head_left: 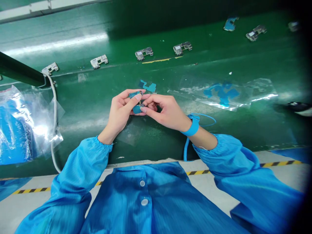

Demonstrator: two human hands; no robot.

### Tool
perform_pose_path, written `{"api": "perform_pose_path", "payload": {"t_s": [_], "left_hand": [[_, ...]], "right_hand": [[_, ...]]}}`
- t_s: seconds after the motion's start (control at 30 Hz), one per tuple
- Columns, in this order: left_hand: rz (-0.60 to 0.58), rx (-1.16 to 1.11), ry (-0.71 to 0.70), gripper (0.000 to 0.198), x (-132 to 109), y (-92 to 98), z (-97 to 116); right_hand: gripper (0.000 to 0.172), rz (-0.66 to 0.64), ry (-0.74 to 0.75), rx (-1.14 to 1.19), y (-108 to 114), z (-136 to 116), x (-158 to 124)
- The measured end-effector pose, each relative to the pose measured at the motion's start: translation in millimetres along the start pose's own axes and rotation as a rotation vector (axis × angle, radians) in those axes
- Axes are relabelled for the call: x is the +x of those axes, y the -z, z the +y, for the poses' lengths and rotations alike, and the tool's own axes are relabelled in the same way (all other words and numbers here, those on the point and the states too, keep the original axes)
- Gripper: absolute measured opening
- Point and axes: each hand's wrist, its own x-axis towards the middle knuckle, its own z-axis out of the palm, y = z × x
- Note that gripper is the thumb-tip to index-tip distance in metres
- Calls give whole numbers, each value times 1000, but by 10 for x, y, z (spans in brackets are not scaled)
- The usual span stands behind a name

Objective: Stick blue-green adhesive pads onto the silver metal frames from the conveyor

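Between my two hands, above the green bench, is a small circuit board with blue patches on it. My left hand pinches it from the left, the thumb lying across its middle. From the right, the thumb and fingers of my right hand close on the board's lower right edge. A blue cut-out film piece lies on the bench just beyond my fingertips. Around my right wrist is a blue wrist strap with a coiled cord. My fingers partly hide the board.
Several similar circuit boards, one a nearer board, lie in a row along the back. A plastic bag with blue pieces lies right; a larger bag of blue material lies left. A white cable crosses the bench beside a dark post.
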Motion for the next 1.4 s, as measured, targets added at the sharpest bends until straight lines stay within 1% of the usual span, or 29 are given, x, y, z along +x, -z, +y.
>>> {"api": "perform_pose_path", "payload": {"t_s": [0.1,0.23,0.33,0.43,0.5,0.53,0.6,0.63,0.67,0.7,0.77,0.83,0.87,0.9,0.93,0.97,1.03,1.07,1.1,1.17,1.27,1.33,1.4], "left_hand": [[-1,8,-4,36,3,-1,-10],[-32,0,-18,45,8,9,-21],[-45,-16,-20,44,9,18,-29],[-31,-23,-12,44,19,29,-32],[-12,-41,-6,47,44,45,-23],[-1,-55,-4,51,62,58,-14],[35,-83,-6,62,107,94,13],[65,-91,-14,67,131,118,30],[102,-93,-32,70,153,146,47],[144,-88,-60,70,174,178,64],[235,-66,-135,60,210,254,96],[307,-52,-209,47,244,340,127],[339,-54,-235,41,261,383,143],[367,-61,-252,35,278,424,161],[393,-71,-264,30,295,462,179],[416,-82,-269,26,311,497,199],[458,-104,-271,22,336,553,238],[471,-115,-267,21,344,575,256],[481,-123,-263,21,351,593,272],[487,-140,-261,21,359,621,291],[489,-144,-271,23,374,645,274],[500,-86,-271,32,393,640,220],[499,36,-279,49,415,610,142]], "right_hand": [[20,3,-12,9,0,8,5],[20,11,-59,39,10,47,18],[22,4,-65,42,2,72,11],[25,-2,-88,61,-21,69,14],[29,-25,-117,102,-20,62,82],[33,-59,-131,133,-6,65,155],[39,-150,-154,191,58,96,402],[41,-185,-162,211,107,128,578],[41,-188,-167,208,161,170,783],[40,-150,-170,176,216,220,1009],[35,-16,-171,36,294,330,1482],[25,137,-148,-299,283,419,1907],[23,167,-121,-457,232,448,2079],[26,146,-86,-577,154,466,2221],[30,80,-45,-663,54,473,2335],[34,-18,-5,-717,-58,473,2424],[36,-214,51,-774,-273,458,2557],[38,-268,61,-792,-354,448,2612],[40,-294,60,-797,-409,436,2663],[38,-296,24,-726,-440,409,2748],[28,-239,-48,-433,-353,332,2764],[23,-148,-55,-179,-283,246,2652],[22,-39,-68,94,-248,137,2440]]}}
